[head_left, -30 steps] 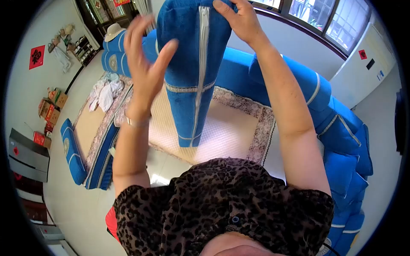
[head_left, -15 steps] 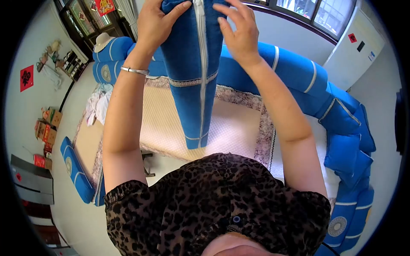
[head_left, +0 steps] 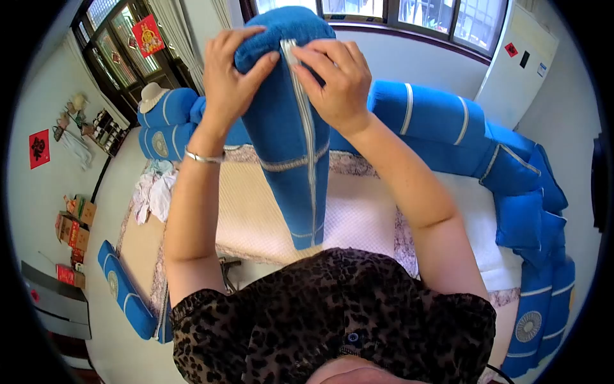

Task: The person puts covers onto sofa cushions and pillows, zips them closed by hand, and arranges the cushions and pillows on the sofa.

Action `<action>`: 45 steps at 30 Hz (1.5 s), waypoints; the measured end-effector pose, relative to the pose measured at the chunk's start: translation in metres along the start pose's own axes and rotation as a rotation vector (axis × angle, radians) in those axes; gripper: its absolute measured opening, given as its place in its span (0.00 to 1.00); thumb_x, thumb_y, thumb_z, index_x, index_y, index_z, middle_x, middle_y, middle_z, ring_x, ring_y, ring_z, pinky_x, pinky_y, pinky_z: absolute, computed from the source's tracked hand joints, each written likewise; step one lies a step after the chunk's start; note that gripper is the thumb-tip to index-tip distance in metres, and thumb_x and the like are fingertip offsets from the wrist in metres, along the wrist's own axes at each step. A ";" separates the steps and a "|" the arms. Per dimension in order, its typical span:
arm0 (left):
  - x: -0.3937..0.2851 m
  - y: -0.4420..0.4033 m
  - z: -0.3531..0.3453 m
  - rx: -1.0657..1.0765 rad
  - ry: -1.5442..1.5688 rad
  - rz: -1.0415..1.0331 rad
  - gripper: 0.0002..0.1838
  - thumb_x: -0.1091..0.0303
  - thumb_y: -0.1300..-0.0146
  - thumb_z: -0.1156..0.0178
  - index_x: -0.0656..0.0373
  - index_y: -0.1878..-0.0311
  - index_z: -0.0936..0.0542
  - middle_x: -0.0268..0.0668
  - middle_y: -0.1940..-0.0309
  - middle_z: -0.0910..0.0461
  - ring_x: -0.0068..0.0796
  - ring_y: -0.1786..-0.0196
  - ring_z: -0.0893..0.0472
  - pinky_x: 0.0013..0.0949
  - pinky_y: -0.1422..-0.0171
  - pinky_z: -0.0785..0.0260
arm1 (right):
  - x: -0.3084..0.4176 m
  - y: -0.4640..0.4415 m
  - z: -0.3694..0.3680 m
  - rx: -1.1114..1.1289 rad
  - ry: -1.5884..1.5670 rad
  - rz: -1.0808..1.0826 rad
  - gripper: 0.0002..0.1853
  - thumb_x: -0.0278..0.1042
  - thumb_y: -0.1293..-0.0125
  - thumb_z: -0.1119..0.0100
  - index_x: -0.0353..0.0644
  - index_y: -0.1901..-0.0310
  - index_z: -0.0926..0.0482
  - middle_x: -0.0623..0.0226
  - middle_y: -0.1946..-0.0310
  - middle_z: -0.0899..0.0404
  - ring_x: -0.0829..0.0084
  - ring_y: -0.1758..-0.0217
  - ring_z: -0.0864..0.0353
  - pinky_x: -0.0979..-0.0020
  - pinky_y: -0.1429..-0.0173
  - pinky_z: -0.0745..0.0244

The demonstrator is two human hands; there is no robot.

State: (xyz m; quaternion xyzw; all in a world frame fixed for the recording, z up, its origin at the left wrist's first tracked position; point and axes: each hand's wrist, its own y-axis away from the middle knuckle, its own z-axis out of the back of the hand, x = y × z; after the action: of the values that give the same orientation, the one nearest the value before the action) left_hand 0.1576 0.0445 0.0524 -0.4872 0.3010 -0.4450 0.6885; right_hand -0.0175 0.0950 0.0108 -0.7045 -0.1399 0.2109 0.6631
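A long blue cushion (head_left: 272, 137) stands on end in front of me, its top rounded and plush. A white zipper (head_left: 308, 137) runs down the side facing me, and a band of lace trim crosses it. My left hand (head_left: 230, 80) grips the upper left of the cushion, thumb on the front and fingers over the top edge. My right hand (head_left: 339, 83) is closed in a pinch at the zipper's top end; the fingers hide the pull. The cushion's lower end is over the quilted seat cover (head_left: 364, 205).
A blue sofa (head_left: 435, 115) curves behind and to the right, with several blue pillows (head_left: 518, 217). Crumpled clothes (head_left: 153, 195) lie on the left. Another blue bolster (head_left: 125, 291) is at the lower left. Cardboard boxes (head_left: 77, 230) line the left wall.
The view has tilted up, so the cushion's top now shows. My right hand has moved left from the cushion's right edge and closed on the zipper's top. My left hand keeps its grip.
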 end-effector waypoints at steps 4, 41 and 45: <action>-0.007 0.010 0.004 -0.048 0.079 0.068 0.17 0.60 0.50 0.33 0.58 0.59 0.23 0.39 0.59 0.25 0.41 0.53 0.29 0.37 0.46 0.38 | -0.008 -0.025 0.016 0.109 -0.307 -0.039 0.02 0.31 0.45 0.38 0.46 0.69 0.20 0.71 0.67 0.22 0.70 0.62 0.26 0.69 0.56 0.33; 0.003 0.167 -0.033 -0.206 0.717 0.988 0.44 0.55 0.47 0.36 0.63 0.32 0.46 0.43 0.36 0.38 0.38 0.34 0.39 0.37 0.29 0.51 | 0.024 0.139 -0.023 0.304 -0.871 -0.914 0.35 0.55 0.32 0.62 0.39 0.31 0.49 0.52 0.30 0.52 0.53 0.27 0.56 0.60 0.26 0.61; 0.019 0.201 -0.017 -0.331 0.635 1.098 0.35 0.60 0.45 0.41 0.64 0.36 0.39 0.43 0.41 0.34 0.38 0.38 0.35 0.37 0.31 0.49 | 0.035 0.190 -0.018 0.450 -0.948 -0.877 0.30 0.50 0.32 0.57 0.39 0.35 0.42 0.53 0.34 0.46 0.55 0.30 0.50 0.60 0.29 0.54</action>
State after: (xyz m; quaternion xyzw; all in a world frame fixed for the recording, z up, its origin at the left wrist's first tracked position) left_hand 0.2155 0.0462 -0.1412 -0.2073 0.7591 -0.0987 0.6091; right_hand 0.0063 0.0810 -0.1814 -0.2595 -0.6404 0.2324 0.6845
